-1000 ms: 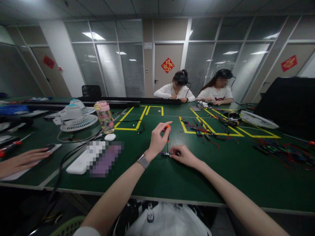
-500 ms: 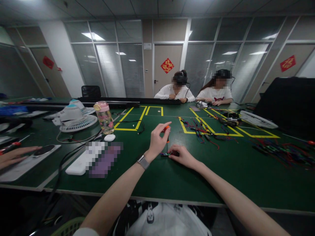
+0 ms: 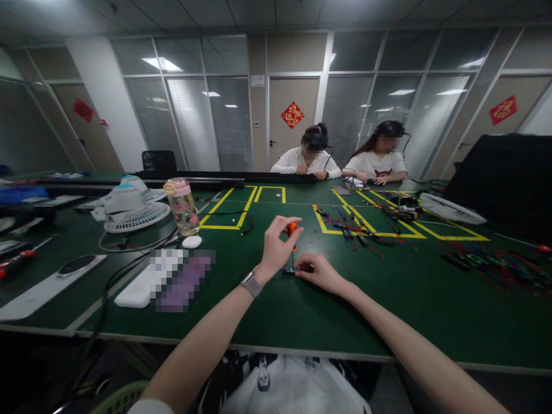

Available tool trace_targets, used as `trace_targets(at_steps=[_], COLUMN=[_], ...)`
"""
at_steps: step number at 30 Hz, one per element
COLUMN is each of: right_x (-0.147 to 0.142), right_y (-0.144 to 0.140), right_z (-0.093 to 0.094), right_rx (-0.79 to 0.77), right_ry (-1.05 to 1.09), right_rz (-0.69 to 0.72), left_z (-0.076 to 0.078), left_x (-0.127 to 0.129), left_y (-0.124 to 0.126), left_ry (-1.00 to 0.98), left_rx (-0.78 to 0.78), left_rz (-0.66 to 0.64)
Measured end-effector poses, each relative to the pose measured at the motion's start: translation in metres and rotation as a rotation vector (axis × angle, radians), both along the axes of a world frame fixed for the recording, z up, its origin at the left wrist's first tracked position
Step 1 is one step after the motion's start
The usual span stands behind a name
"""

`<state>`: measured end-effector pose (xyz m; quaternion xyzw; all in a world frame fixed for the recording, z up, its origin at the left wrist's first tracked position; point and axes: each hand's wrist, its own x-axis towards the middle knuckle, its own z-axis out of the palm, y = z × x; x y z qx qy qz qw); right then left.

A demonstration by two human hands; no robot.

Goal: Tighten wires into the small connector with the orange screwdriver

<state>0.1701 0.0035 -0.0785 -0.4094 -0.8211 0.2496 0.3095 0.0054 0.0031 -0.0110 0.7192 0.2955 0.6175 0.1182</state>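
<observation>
My left hand (image 3: 278, 237) is curled around the orange handle of a screwdriver (image 3: 292, 228), its index finger stretched over the top and its thumb at the side. The screwdriver stands upright, its thin dark shaft reaching down to a small circuit board (image 3: 287, 271) on the table. The fingertips of my right hand (image 3: 319, 272) pinch the board's right end, hiding part of it. The exact contact at the screwdriver's tip is too small to make out.
On the green table (image 3: 241, 322), a white power bank (image 3: 138, 290), a bottle (image 3: 183, 210) and a white fan (image 3: 129, 210) lie leftward. Boards with wires (image 3: 353, 227) and a wire heap (image 3: 500, 264) lie rightward. Two people sit opposite.
Around the handle, my left thumb and fingers have shifted slightly, and more orange shows. My right hand stays put. Another person's hand at the far left has gone from view.
</observation>
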Motion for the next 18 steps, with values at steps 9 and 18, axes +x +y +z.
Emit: trace_targets(at_steps=[9,18], right_x=[0.0014,0.0012], right_y=[-0.0002,-0.0016], right_z=[0.0007,0.0023], right_rx=[0.021,0.014], right_ry=[-0.020,-0.021], right_rz=[0.007,-0.011], left_z=[0.0020,-0.0001], left_x=[0.0001,-0.0007], left_y=[-0.0028,-0.0032], left_ry=[0.003,-0.037], left_rx=[-0.030,0.030], left_rz=[-0.121,0.040])
